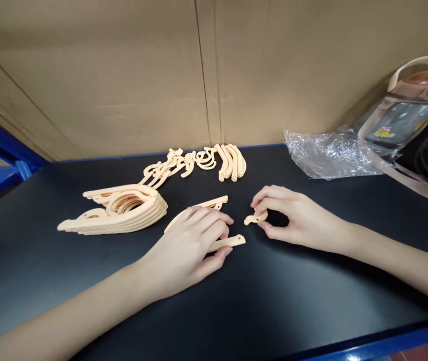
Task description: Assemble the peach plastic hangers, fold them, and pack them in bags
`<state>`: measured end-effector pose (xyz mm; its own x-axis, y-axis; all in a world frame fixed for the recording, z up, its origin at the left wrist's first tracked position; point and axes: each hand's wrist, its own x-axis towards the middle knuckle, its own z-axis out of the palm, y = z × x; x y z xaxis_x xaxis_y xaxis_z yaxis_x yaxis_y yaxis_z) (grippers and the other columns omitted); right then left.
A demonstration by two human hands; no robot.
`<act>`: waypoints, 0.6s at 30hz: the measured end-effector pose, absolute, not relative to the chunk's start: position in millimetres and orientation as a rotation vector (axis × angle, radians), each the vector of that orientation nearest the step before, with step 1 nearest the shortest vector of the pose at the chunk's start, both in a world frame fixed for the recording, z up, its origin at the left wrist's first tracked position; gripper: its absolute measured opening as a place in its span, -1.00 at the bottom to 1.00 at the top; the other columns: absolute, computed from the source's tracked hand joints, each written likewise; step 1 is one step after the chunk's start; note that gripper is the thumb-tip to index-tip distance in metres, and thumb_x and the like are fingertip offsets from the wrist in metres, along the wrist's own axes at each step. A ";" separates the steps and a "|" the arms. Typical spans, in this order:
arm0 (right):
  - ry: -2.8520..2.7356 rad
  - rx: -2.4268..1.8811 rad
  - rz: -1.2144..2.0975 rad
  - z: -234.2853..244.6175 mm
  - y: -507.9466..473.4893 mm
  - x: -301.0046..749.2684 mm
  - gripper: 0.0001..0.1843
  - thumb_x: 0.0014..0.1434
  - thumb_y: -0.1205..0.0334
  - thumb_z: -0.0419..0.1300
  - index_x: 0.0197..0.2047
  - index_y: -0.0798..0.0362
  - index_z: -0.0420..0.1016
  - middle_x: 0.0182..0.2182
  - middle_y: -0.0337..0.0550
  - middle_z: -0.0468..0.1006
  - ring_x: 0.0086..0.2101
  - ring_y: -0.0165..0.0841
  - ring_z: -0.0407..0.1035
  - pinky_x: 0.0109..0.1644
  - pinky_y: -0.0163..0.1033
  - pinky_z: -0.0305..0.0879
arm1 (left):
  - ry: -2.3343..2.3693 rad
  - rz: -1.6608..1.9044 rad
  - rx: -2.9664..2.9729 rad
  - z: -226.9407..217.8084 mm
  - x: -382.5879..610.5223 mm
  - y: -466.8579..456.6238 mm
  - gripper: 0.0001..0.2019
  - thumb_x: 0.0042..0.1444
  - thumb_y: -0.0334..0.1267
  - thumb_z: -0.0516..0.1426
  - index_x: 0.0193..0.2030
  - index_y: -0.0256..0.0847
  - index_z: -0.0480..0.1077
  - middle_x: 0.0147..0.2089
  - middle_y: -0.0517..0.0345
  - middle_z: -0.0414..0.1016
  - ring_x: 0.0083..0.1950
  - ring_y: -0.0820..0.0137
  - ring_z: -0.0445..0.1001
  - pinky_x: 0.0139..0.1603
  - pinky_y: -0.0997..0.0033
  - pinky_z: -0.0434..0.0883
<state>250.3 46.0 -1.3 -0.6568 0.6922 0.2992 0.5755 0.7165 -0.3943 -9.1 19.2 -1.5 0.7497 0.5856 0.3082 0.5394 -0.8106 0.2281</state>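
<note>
Over tabletop (pixel 274 306), right grip (pixel 293 216) pinching curved piece (pixel 251 219)

You are working in soft, moderate light. A grey sheen is spreading across the left of the counter (pixel 14 291), and shadow is pooling beneath your right hand (pixel 298 220). Crumpled plastic (pixel 322 155) is throwing glints. Wide-angle distortion is stretching the bottle (pixel 405 123) near the edge; the cardboard (pixel 123 85) is looking slightly soft.
</note>
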 end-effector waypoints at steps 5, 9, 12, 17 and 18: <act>-2.466 -0.903 0.623 4.5 41.0 245.9 -0.90 0.16 0.36 0.16 -0.32 0.02 0.29 -0.17 -0.15 0.48 -0.22 -0.35 0.35 -0.09 -0.20 0.30 | 0.803 0.574 2.860 0.4 -8.8 20.1 -0.97 0.28 -0.33 0.01 -0.23 -0.16 0.20 -0.11 0.09 0.49 -0.07 0.30 0.42 0.00 0.26 0.33; -2.471 -0.943 0.759 8.8 34.2 245.2 -0.86 0.31 0.24 0.03 -0.31 -0.01 0.15 -0.42 -0.29 0.35 -0.44 -0.43 0.22 -0.35 -0.30 0.21 | 0.808 0.572 2.905 3.0 -6.8 20.4 -0.89 0.30 -0.32 -0.02 -0.30 -0.17 0.19 -0.29 0.13 0.43 -0.21 0.30 0.37 -0.05 0.24 0.35; -2.510 -0.954 0.794 7.7 29.7 245.2 -0.82 0.34 0.21 -0.02 -0.32 -0.02 0.09 -0.52 -0.38 0.25 -0.56 -0.47 0.11 -0.47 -0.33 0.09 | 0.808 0.567 2.909 2.7 -6.6 20.9 -0.81 0.35 -0.20 -0.02 -0.30 -0.17 0.17 -0.30 0.13 0.40 -0.20 0.29 0.36 -0.05 0.24 0.34; -2.610 -0.833 0.623 5.1 27.6 243.7 -0.77 0.37 0.25 -0.09 -0.35 0.03 0.20 -0.49 -0.31 0.27 -0.53 -0.47 0.14 -0.42 -0.31 0.09 | 0.821 0.550 2.866 -1.4 -8.5 21.2 -0.75 0.38 -0.09 -0.06 -0.29 -0.16 0.16 -0.29 0.14 0.37 -0.17 0.29 0.33 0.03 0.20 0.32; -2.630 -0.818 0.593 5.1 27.5 243.2 -0.73 0.38 0.25 -0.11 -0.37 0.03 0.22 -0.48 -0.30 0.27 -0.52 -0.46 0.14 -0.41 -0.31 0.09 | 0.823 0.549 2.859 -1.7 -8.8 21.2 -0.75 0.38 -0.08 -0.06 -0.29 -0.16 0.16 -0.29 0.15 0.36 -0.17 0.29 0.33 0.03 0.20 0.32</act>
<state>243.2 27.5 5.1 -0.7836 0.5950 0.1786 0.4607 0.7495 -0.4755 -8.8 21.2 -1.7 0.7869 0.5334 0.3102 0.4914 -0.8458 0.2079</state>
